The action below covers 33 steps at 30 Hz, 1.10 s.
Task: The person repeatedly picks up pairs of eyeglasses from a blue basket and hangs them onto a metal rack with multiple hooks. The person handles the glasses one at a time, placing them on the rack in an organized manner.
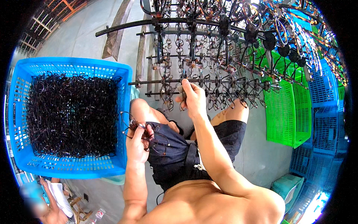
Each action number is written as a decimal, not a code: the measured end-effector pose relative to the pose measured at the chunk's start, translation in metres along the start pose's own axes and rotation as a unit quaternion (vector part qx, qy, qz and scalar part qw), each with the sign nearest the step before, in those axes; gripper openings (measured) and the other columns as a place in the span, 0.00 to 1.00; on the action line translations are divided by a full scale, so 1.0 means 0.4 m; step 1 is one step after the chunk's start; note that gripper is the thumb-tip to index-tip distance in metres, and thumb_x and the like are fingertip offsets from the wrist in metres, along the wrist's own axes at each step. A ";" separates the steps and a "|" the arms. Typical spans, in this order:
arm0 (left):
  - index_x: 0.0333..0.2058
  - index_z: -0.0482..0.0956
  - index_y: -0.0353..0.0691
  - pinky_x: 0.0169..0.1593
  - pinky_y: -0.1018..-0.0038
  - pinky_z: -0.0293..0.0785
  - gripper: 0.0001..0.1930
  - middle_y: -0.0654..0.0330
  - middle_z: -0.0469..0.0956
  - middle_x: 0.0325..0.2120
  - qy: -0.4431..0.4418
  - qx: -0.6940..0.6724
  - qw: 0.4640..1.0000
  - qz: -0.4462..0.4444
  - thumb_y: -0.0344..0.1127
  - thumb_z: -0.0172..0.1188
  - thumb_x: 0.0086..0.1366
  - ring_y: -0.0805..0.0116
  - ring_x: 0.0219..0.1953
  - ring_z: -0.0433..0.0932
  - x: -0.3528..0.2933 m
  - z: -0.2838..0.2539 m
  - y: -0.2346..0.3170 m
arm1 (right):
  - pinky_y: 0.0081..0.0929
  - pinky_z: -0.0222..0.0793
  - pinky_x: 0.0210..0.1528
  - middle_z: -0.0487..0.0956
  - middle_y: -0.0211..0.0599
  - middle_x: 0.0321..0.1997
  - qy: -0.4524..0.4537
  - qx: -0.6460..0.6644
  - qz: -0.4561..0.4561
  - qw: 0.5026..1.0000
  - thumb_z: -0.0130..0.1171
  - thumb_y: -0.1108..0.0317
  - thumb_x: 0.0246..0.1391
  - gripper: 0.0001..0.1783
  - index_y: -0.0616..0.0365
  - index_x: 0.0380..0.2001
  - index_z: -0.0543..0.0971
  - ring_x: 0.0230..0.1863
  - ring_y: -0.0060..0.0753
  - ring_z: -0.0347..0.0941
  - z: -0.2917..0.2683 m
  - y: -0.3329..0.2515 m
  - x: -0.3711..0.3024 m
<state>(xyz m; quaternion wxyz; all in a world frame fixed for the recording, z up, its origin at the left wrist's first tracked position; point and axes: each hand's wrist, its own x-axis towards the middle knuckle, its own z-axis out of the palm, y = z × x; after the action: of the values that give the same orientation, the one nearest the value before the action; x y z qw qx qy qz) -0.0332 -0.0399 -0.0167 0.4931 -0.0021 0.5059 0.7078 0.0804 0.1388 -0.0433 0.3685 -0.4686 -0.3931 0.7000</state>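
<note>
Tight corridor between basket and rack, both hands near the seated person's lap

The left hand (136, 147) is closed around a small bunch of dark frames (133, 125), spectacle-like in shape, with thin loops and arms poking out past the fingers on both sides. It sits over the left thigh, just beside the right rim of a blue basket (71, 173); the forearm runs along that rim with a narrow gap between. The basket holds a dense heap of similar frames (72, 115), leaving a strip of perforated wall showing all round.

The right hand (193, 98) is raised to the lower bar (160, 81) of the rack, thumb and fingers drawn together; whether they pinch the bar or a frame, I cannot tell. Frames hang closely from the bar to the right of this hand, some reaching down near the right knee. The left part of the bar is barer, its tip ending near the basket's upper right corner. A longer upper bar (125, 27) juts out farther left.

Open floor (253, 156) lies right of the dark shorts (167, 160), bounded by a green crate (285, 115) and stacked blue crates (322, 130). Another person (52, 203) is below the basket, at lower left.
</note>
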 end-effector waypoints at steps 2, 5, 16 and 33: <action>0.36 0.71 0.40 0.32 0.76 0.70 0.06 0.60 0.73 0.24 0.001 -0.006 1.000 -0.004 0.34 0.51 0.64 0.71 0.26 0.71 0.005 0.002 0.002 | 0.15 0.55 0.10 0.75 0.33 0.16 0.008 0.016 0.012 1.000 0.55 0.53 0.55 0.20 0.63 0.26 0.76 0.10 0.16 0.65 0.005 0.007 0.002; 0.40 0.70 0.39 0.34 0.74 0.71 0.10 0.57 0.73 0.27 -0.039 -0.053 0.997 -0.040 0.36 0.46 0.65 0.67 0.28 0.72 0.014 -0.008 0.007 | 0.15 0.53 0.10 0.75 0.34 0.16 0.011 0.039 -0.006 0.999 0.55 0.52 0.55 0.21 0.63 0.28 0.77 0.09 0.16 0.63 -0.004 0.019 0.004; 0.46 0.68 0.37 0.48 0.72 0.69 0.18 0.57 0.73 0.39 -0.139 -0.054 0.988 -0.032 0.23 0.48 0.55 0.66 0.41 0.73 0.002 -0.013 0.004 | 0.35 0.64 0.46 0.66 0.50 0.46 0.038 -0.450 -0.404 0.796 0.62 0.57 0.47 0.32 0.61 0.52 0.65 0.45 0.45 0.65 -0.043 0.001 -0.189; 0.42 0.69 0.36 0.47 0.73 0.71 0.18 0.58 0.76 0.35 -0.157 0.171 0.971 0.058 0.20 0.55 0.51 0.70 0.37 0.76 -0.038 0.100 -0.020 | 0.30 0.70 0.33 0.76 0.39 0.26 -0.281 -0.382 -0.266 0.839 0.61 0.69 0.46 0.12 0.59 0.36 0.79 0.28 0.42 0.74 -0.192 -0.104 -0.179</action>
<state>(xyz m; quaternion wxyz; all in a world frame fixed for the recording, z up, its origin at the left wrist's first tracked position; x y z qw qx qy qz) 0.0002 -0.0217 0.0049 0.5175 0.2224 0.5352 0.6295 0.1798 0.1087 0.0009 0.2065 -0.2328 -0.8254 0.4710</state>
